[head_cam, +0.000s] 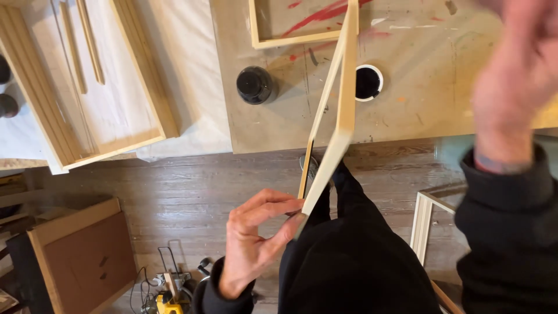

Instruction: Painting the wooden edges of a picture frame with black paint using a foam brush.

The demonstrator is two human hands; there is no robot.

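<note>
Frame [334, 110] edge pinched in left hand [256, 241]; right hand [514, 87] above.

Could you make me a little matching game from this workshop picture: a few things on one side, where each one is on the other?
Things:
1. wooden frame
2. black lid
3. open paint jar
4. cardboard box

Places:
A. on the floor, lower left
B. on the table, right of the frame
C. pinched in the left hand
D. on the table, left of the frame

Pairs: 1-C, 2-D, 3-B, 4-A
</note>
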